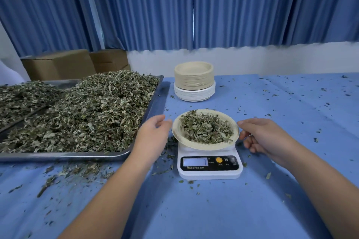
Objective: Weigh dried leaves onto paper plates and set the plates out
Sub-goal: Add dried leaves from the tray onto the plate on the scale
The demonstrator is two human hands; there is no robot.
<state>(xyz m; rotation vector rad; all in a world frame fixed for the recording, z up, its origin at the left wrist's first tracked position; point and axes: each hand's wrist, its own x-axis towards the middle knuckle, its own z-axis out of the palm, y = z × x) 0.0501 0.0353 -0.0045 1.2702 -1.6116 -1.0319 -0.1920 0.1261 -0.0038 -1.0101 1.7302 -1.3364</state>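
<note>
Closest in, a white scale sits on the blue table, and on it rests a paper plate full of dried leaves. The left hand is loose and open, holding nothing, its fingertips right by the plate's left edge. The right hand has bent fingers at the right edge, but I cannot tell if it grips. Farther back, a big metal tray heaped with leaves lies on the left, and a stack of plates stands behind the scale.
</note>
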